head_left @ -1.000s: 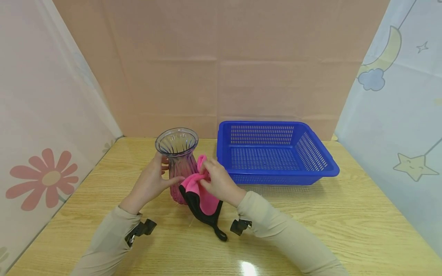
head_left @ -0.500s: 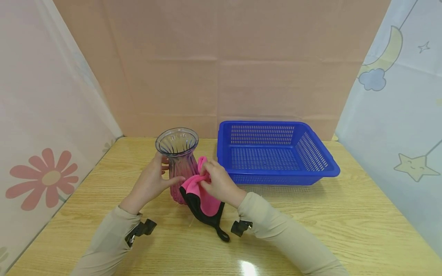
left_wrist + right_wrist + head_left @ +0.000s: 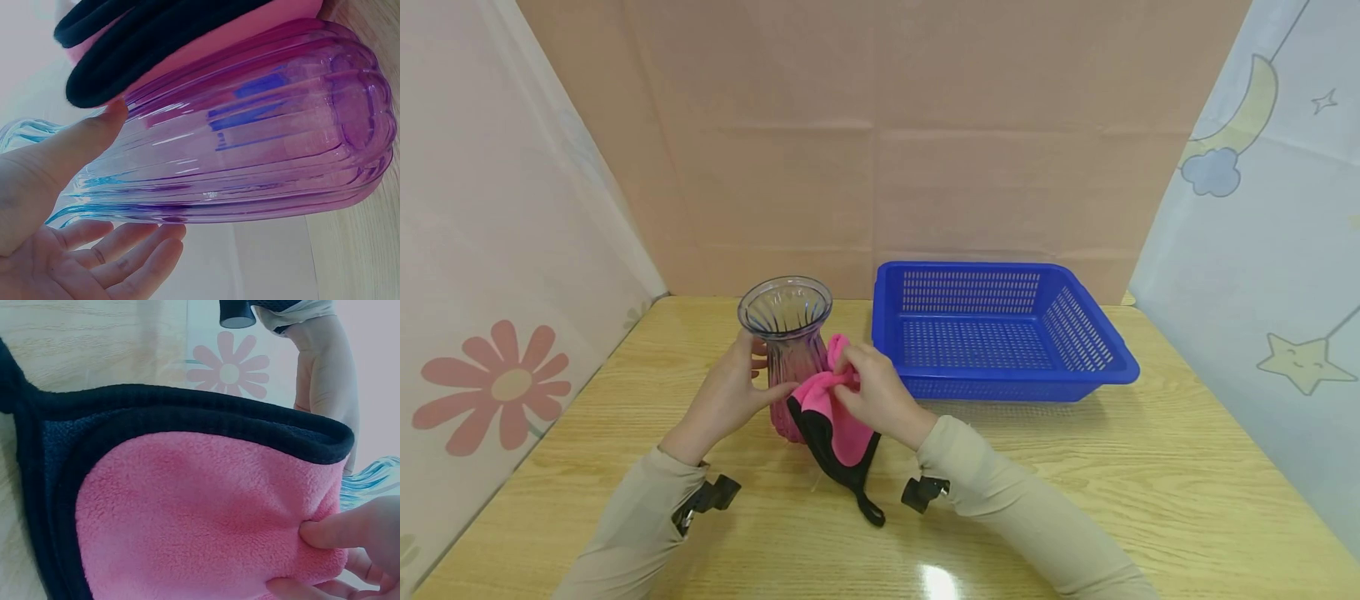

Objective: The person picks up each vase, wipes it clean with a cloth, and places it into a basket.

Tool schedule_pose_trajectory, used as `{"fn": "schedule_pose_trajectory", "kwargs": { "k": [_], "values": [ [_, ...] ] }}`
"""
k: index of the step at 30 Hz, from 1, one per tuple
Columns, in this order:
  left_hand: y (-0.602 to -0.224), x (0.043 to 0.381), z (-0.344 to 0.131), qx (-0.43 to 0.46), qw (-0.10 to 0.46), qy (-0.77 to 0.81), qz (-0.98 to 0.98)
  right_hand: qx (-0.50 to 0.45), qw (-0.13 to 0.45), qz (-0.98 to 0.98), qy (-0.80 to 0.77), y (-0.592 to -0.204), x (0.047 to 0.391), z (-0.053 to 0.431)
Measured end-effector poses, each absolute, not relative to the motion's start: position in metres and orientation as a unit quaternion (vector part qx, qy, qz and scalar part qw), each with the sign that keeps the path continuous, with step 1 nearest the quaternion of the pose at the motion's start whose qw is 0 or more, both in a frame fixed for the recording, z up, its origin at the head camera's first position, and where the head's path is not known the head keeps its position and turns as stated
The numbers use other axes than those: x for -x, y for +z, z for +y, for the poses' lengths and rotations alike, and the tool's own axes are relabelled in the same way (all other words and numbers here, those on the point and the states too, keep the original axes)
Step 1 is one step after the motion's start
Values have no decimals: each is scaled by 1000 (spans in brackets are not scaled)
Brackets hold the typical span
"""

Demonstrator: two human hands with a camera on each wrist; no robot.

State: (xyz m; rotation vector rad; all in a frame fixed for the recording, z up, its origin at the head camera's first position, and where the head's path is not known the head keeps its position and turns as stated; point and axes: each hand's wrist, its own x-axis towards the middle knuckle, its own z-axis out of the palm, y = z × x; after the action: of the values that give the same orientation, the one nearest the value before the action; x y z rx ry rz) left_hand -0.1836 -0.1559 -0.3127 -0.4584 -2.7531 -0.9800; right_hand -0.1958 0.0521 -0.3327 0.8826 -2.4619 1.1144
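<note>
A ribbed glass vase [image 3: 790,358], bluish at the flared rim and pink-purple toward the base, stands upright on the table. My left hand [image 3: 727,392] grips it from the left, thumb in front and fingers round the far side; the left wrist view shows the thumb [image 3: 81,144] along the glass. Against the vase's right side, my right hand [image 3: 876,393] pinches a bunched pink cleaning cloth [image 3: 850,437] with black edging and a hanging loop. In the right wrist view the plush cloth [image 3: 187,506] is folded, thumb and fingers gripping its end.
A blue plastic basket [image 3: 1003,387] with slotted sides stands behind and to the right of the hands. The wooden table [image 3: 1037,500] meets a beige cloth backdrop [image 3: 872,167], with printed curtains on both sides.
The cloth shifts slightly against the vase and its hanging loop swings a little left. Both hands keep their hold, and the vase stays in place.
</note>
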Motion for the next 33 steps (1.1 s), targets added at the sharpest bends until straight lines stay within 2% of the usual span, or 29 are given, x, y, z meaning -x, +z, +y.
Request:
{"fn": "schedule_pose_trajectory", "kwargs": {
  "k": [22,33],
  "values": [
    [-313,185,-156,164,108,-322,-926,-311,219,-825,419,-315,199,46],
    [-314,184,-157,171,114,-322,-924,-299,229,-814,442,-305,198,46]
  ]
}}
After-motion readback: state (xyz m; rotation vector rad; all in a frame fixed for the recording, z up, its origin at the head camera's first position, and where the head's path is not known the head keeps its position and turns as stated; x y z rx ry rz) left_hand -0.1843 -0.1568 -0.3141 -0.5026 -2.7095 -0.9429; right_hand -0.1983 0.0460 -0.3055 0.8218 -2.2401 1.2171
